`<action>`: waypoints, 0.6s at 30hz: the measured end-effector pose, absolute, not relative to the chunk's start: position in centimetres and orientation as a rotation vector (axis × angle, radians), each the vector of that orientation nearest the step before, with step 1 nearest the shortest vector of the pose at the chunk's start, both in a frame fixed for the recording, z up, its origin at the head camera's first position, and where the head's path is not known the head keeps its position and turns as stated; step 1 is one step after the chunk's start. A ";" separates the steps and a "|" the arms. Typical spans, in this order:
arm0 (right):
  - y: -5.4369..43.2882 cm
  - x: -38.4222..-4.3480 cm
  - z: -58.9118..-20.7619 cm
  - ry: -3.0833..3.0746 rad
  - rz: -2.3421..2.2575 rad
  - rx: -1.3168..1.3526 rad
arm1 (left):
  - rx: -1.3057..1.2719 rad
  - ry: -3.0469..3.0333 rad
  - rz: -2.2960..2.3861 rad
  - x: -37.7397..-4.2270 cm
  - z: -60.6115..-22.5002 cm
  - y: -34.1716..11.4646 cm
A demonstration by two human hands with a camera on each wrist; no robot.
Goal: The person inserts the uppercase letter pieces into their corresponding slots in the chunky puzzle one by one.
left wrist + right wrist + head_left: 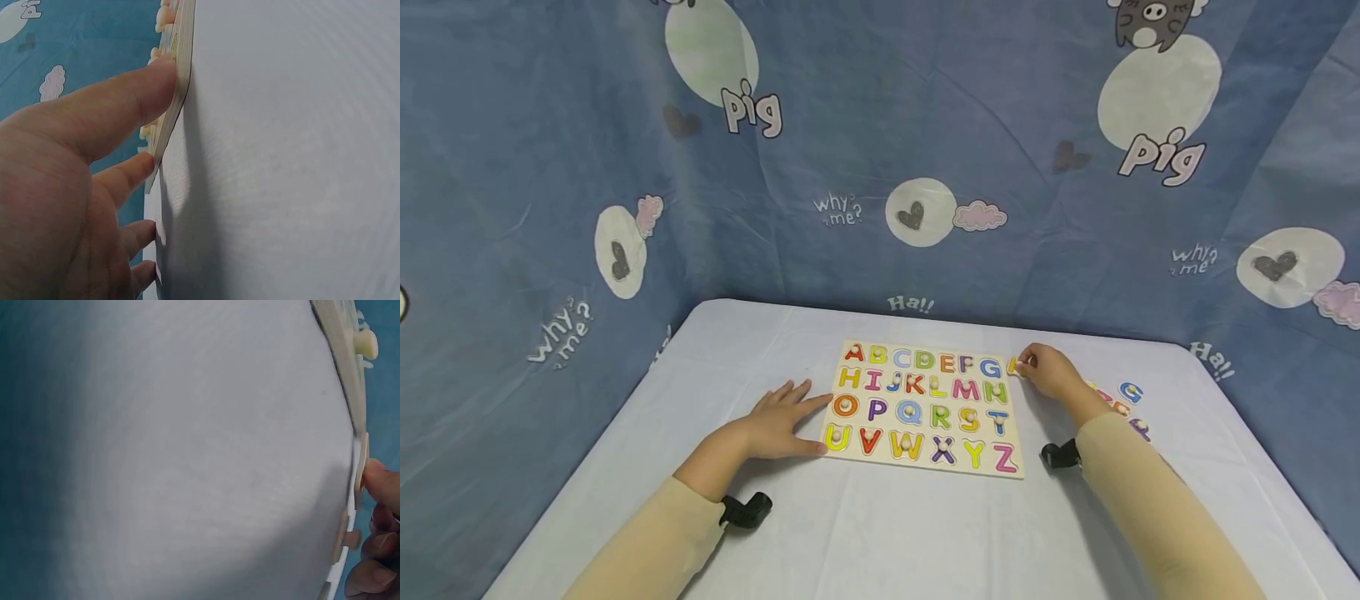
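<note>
A wooden alphabet puzzle board (926,416) lies flat on the table with rows of coloured letters, many bearing small knobs. My left hand (775,425) is spread at the board's left side, thumb and index finger touching its edge; the left wrist view shows the thumb (147,87) against that edge. Past the upper right corner, my right hand (1051,371) pinches a yellow letter piece (1013,367), partly hidden by the fingers. Seen edge-on in the right wrist view, this thin piece (364,459) is just beyond the board's end.
Loose letter pieces lie right of the board, partly behind the right forearm: a blue G (1131,392), an orange piece (1121,408) and a purple piece (1141,429) among them. A white cloth covers the table (887,542). Blue printed fabric (850,108) rises behind it.
</note>
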State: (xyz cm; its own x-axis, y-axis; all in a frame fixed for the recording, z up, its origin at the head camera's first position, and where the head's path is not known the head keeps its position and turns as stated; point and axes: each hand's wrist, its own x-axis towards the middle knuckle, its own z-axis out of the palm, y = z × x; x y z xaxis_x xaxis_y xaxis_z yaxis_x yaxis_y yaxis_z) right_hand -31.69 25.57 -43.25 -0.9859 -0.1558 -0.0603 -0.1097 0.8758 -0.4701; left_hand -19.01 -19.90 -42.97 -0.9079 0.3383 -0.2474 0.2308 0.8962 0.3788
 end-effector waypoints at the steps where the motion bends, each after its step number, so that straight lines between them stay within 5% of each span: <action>1: 25.5 -31.5 -43.1 2.953 -0.740 -0.205 | 0.428 2.751 0.499 -19.0 -42.9 -19.9; 18: 17.8 -28.7 -37.6 2.888 -0.842 -0.422 | 0.418 2.750 0.495 -19.1 -42.9 -19.9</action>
